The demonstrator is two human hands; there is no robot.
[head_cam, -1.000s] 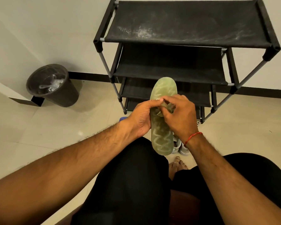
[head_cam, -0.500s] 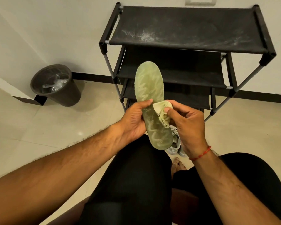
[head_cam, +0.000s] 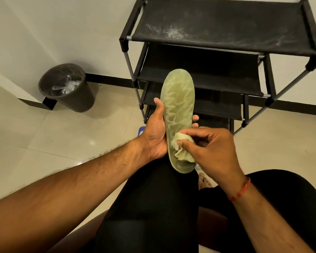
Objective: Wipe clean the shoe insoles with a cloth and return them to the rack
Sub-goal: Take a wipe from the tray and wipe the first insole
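Note:
A pale green insole [head_cam: 178, 105] with a wavy pattern stands upright in front of me, toe end up. My left hand [head_cam: 156, 132] cradles it from behind and from the left, fingertips showing past its right edge. My right hand [head_cam: 213, 148] pinches a small crumpled pale cloth [head_cam: 181, 149] and presses it against the insole's lower part, near the heel. The black shoe rack [head_cam: 224, 39] with several fabric shelves stands just beyond, its top shelf dusty.
A dark waste bin [head_cam: 67, 87] lined with plastic stands on the tiled floor at the left by the wall. My knees in black trousers [head_cam: 153, 207] fill the foreground. A bare foot [head_cam: 204, 180] and a blue object [head_cam: 141, 131] show on the floor below the hands.
The cloth in my right hand has slid down the insole from its middle to near the heel. My left hand has shifted its hold and turned the insole more upright.

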